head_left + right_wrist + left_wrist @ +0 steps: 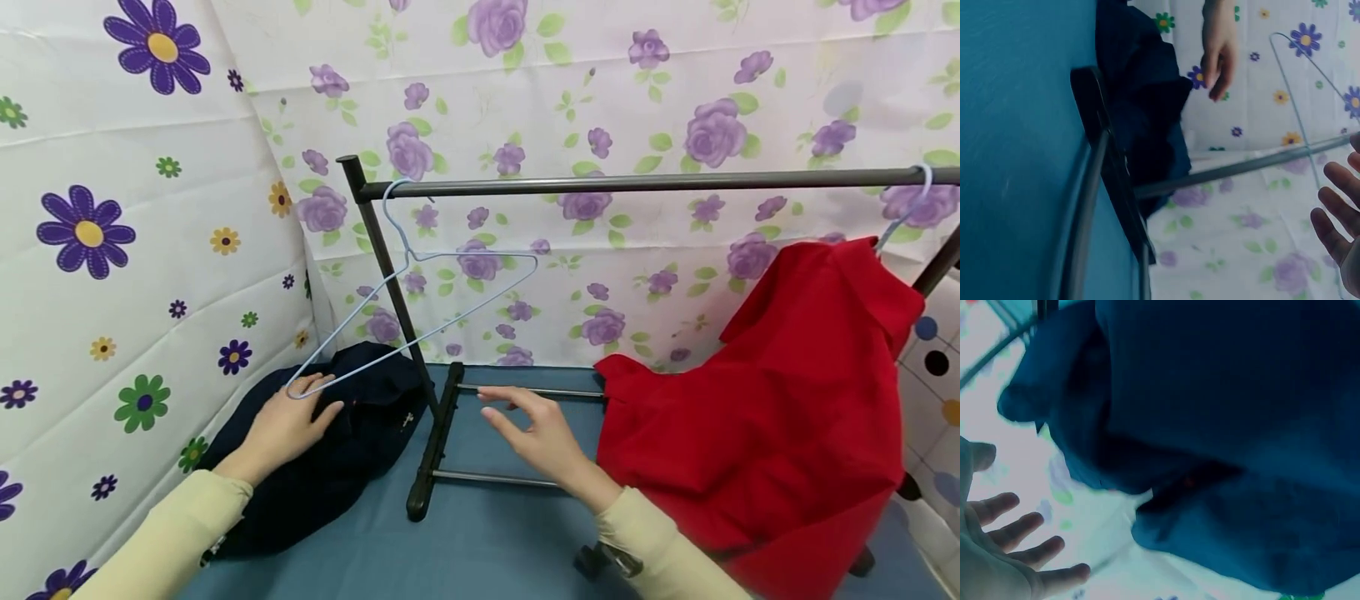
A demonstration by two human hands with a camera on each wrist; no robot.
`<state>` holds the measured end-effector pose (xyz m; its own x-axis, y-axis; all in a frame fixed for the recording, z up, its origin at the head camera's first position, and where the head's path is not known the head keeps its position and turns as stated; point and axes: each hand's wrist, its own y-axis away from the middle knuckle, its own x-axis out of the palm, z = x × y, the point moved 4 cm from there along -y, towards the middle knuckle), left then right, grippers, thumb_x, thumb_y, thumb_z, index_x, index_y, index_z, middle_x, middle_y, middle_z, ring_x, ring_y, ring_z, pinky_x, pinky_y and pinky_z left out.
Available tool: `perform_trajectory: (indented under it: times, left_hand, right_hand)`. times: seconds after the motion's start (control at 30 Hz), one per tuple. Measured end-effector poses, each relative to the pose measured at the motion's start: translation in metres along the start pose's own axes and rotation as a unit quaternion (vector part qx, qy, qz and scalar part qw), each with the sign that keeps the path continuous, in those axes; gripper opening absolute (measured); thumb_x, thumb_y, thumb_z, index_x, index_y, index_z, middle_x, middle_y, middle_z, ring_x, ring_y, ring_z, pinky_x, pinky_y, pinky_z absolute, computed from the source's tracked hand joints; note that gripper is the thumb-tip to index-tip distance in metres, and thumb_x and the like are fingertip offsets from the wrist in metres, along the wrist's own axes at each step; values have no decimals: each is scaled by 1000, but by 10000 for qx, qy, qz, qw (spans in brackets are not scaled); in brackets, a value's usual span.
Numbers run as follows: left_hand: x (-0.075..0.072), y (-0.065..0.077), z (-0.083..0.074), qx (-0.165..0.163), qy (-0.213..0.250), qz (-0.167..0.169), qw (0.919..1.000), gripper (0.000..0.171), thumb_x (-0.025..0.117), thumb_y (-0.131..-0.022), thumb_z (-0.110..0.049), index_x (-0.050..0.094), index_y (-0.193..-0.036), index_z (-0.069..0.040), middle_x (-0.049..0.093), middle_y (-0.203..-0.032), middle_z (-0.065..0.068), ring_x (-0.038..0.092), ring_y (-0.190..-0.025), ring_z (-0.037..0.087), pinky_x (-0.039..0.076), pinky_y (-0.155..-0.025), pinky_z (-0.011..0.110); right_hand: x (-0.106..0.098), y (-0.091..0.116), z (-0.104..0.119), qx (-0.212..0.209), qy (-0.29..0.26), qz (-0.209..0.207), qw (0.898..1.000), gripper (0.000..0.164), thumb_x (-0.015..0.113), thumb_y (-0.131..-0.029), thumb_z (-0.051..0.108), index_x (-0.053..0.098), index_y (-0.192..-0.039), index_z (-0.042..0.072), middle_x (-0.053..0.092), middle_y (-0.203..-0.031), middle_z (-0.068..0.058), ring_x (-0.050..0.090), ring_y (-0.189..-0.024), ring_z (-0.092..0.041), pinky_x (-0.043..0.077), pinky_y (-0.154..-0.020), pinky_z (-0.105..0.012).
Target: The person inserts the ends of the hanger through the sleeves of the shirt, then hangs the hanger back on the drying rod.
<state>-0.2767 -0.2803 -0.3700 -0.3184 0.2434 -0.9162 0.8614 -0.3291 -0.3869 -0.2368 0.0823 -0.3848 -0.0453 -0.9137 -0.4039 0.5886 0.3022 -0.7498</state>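
Note:
A light blue wire hanger hangs bare from the left end of the rack's top bar. In the head view, its lower left corner overlaps my left hand; the right wrist view shows that hand apart from it. A dark navy garment lies bunched beneath the left hand. The left wrist view has the left hand beside the navy cloth, fingers extended and holding nothing. My right hand is raised right of the rack's left foot, its fingers loosely bent and holding nothing.
A dark metal clothes rack stands on a blue surface. At its right end a red garment drapes from another light blue hanger. Flower-printed sheets form the back and left walls.

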Motion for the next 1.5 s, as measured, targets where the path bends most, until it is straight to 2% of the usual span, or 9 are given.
perform_trajectory:
  times: [0.17,0.37,0.47,0.63,0.8,0.87,1.13,1.3,1.5]
  left_hand:
    - [-6,-6,31,-705,-39,377,9968,68,60,-100,-46,50,-142,8,49,-137,36,47,-121,57,40,-95,69]
    - [-6,-7,56,-1006,154,440,9938,70,61,-100,-43,47,-139,13,49,-133,41,46,-118,60,38,-97,68]
    - [0,-4,63,-1196,192,700,9902,75,58,-101,-48,46,-139,15,48,-132,43,47,-118,61,39,-97,68]
    - [17,4,73,-1840,336,1335,9732,97,51,-96,-67,34,-148,13,35,-142,44,37,-125,63,34,-95,76]
    - [32,15,89,-2473,482,1816,9506,115,54,-87,-78,20,-154,9,18,-149,45,20,-131,69,20,-87,90]
    - [36,20,95,-2627,604,1948,9431,118,56,-85,-78,16,-154,9,12,-149,46,15,-131,72,15,-85,92]
    - [60,26,107,-2863,1161,2096,9277,121,63,-85,-72,3,-158,3,3,-147,52,13,-127,77,17,-92,89]
    - [75,22,103,-2804,1615,2015,9245,118,66,-88,-62,2,-156,9,8,-145,54,24,-128,72,26,-104,75]
    - [86,15,100,-2858,1600,2127,9206,113,69,-87,-60,8,-155,6,15,-144,51,26,-128,70,27,-103,75]
  right_hand:
    - [33,-9,-9,358,-124,234,9990,34,66,-100,22,66,-133,15,69,-127,0,64,-113,-16,54,-89,-41]
    - [67,-17,-18,1044,-368,500,9926,37,62,-102,33,63,-137,20,66,-130,4,61,-118,-15,51,-94,-41]
    - [85,-16,-20,1438,-646,729,9848,40,61,-102,38,60,-139,23,65,-131,5,60,-119,-15,50,-96,-41]
    - [116,-9,-19,1925,-961,1095,9704,42,60,-102,41,58,-141,26,63,-134,3,61,-115,-13,52,-92,-35]
    - [149,-5,-24,2029,-827,1387,9658,45,61,-102,41,58,-142,22,63,-133,-1,64,-89,-10,53,-76,-26]
    - [162,-5,-27,2067,-706,1541,9636,48,61,-101,41,56,-144,20,62,-135,-2,66,-92,-14,52,-76,-26]
    - [205,-5,-36,2444,-275,2355,9402,66,65,-98,45,40,-155,23,47,-152,-1,49,-135,-21,47,-103,-37]
    - [213,-7,-46,2819,-140,2488,9265,73,68,-95,48,36,-157,26,41,-157,-2,43,-141,-24,43,-108,-43]
    - [215,-15,-58,3231,-352,2630,9084,77,70,-93,49,36,-158,24,38,-159,-6,39,-143,-28,40,-110,-46]
